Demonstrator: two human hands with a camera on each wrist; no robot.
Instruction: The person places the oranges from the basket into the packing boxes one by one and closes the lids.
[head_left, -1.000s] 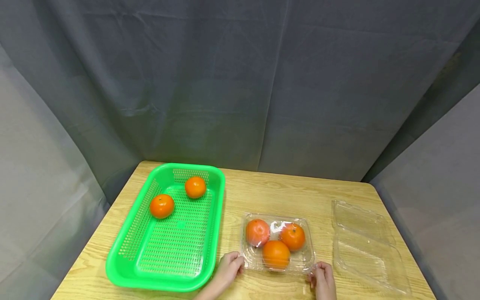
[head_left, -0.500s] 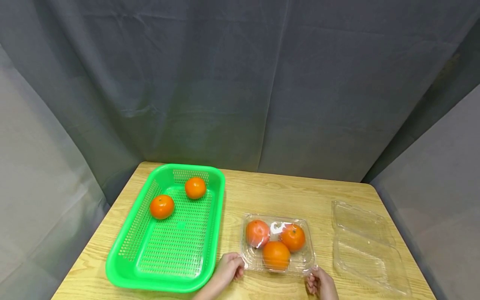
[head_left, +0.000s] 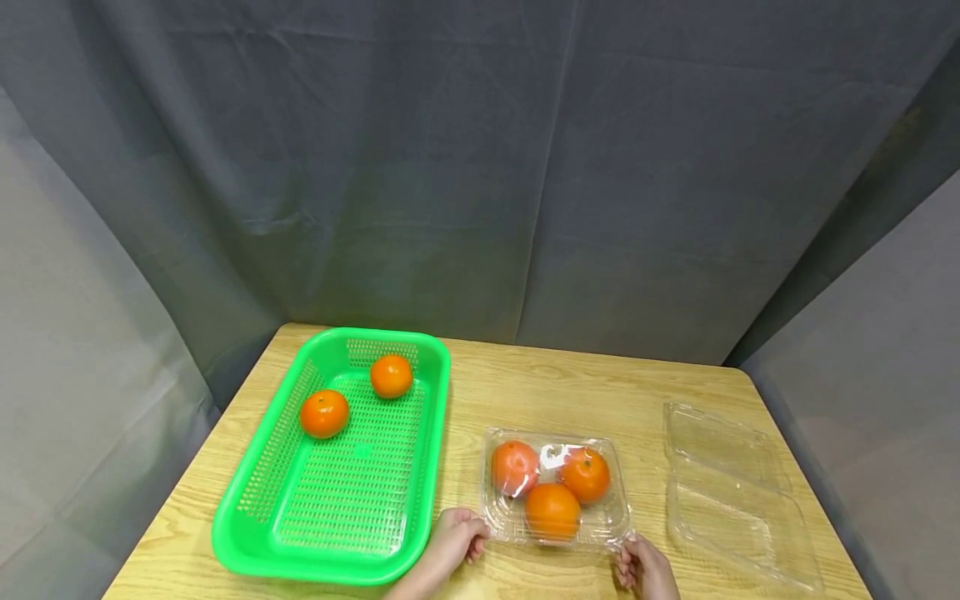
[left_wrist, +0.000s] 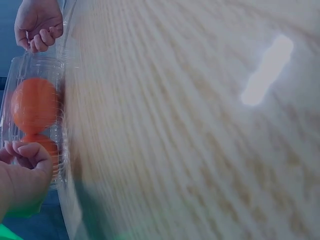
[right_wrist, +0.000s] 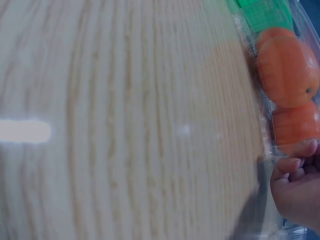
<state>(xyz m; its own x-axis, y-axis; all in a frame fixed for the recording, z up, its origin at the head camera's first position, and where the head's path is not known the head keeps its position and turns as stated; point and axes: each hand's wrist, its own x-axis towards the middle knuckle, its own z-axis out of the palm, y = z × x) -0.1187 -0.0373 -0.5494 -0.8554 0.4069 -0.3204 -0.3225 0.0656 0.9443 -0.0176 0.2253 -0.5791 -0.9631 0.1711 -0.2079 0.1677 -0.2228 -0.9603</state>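
A lidded clear plastic clamshell box [head_left: 598, 523] rests on the table, with three oranges [head_left: 552, 512] inside it. At its front left corner my left hand [head_left: 454, 538] pinches the rim between thumb and curled fingers. My right hand [head_left: 645, 567] does likewise at the front right corner, its fingers curled beneath the thumb. Seen from the left wrist, the left hand [left_wrist: 27, 172] overlaps one of the oranges [left_wrist: 35, 105] behind the clear wall. In the right wrist view the right hand [right_wrist: 300, 187] is at the box's near end, partly cut off by the frame.
A green plastic basket [head_left: 431, 467] stands left of the box, with two oranges [head_left: 324, 414] in it. On the right lies another clear clamshell box [head_left: 720, 508], opened out. Grey curtains [head_left: 450, 208] hang behind and beside the wooden table [head_left: 570, 383].
My right hand has turned a little and its fingers have curled in under the thumb at the box's corner. The left hand and the box have hardly moved.
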